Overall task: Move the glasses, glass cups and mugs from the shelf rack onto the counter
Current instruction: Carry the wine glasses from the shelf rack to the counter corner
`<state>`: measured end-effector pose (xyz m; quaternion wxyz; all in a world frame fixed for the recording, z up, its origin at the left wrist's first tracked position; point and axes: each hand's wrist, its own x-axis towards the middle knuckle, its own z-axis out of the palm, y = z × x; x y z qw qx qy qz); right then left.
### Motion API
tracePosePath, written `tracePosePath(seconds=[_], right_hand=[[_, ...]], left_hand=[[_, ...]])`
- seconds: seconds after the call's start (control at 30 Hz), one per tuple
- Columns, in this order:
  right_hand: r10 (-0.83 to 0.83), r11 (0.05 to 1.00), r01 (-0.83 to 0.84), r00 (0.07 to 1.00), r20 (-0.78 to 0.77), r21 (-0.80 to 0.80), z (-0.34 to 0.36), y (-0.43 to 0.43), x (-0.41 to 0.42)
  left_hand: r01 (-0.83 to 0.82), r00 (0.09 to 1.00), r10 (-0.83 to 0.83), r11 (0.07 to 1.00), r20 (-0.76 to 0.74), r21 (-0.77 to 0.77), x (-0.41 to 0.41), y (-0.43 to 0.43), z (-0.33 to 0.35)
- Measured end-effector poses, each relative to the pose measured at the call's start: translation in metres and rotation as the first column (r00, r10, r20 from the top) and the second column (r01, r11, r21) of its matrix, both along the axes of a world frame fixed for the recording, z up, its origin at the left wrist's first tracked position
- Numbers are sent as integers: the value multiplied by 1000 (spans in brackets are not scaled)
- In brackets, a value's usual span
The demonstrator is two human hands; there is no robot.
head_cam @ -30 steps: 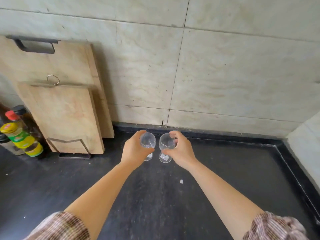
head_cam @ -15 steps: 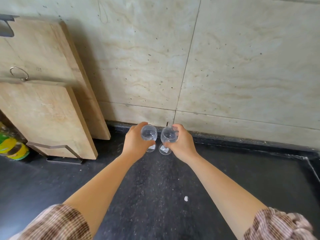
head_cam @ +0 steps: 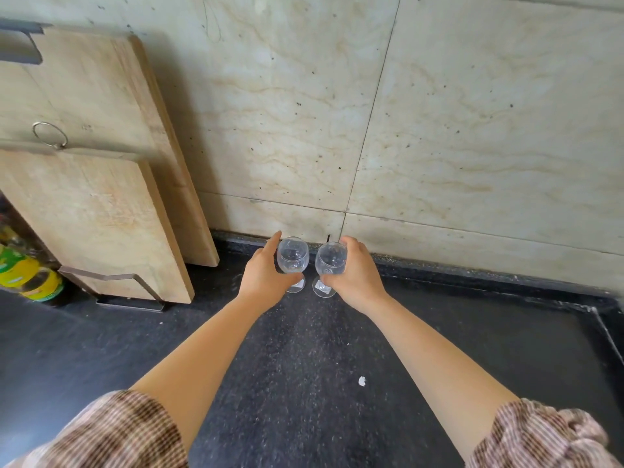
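— What was laid out?
— A tiled wall (head_cam: 472, 130) was seen above a dark bench (head_cam: 304, 383), with two wooden boards (head_cam: 94, 211) propped at the left.
— And what was held?
— The left glass (head_cam: 292, 256) was clasped by the left hand (head_cam: 261, 282) and the right glass (head_cam: 331, 260) by the right hand (head_cam: 358, 278). Both were stood side by side near the wall.

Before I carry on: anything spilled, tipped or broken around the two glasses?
Nothing serious. The left glass and right glass look upright and intact on the counter, side by side without touching. The only oddity is a small white speck on the dark surface.
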<state>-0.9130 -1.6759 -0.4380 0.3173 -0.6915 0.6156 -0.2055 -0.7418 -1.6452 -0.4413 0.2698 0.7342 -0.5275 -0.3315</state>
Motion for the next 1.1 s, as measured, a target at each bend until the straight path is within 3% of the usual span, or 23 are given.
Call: tracePosePath(seconds=[0.2,0.4,0.6,0.8,1.1], right_hand=[[78,962,-95,994,-77,-255,25,40,17],[297,935,-310,950,-95,-174,42,118,80],[532,826,-547,836,-133,-136,62,230,157],[720,638,-753,657,-224,-160,91,394,239],[847,213,-948,300,-438,-237,141,661,362]], left_hand=[[-114,993,114,993,31,-13,32,59,8],[-249,966,250,968,66,-28,78,154,42],[-384,902,399,916,164,-117,132,295,79],[-527,784,559,829,270,-188,183,500,116],[-804,457,767,573,450,-160,234,813,157]])
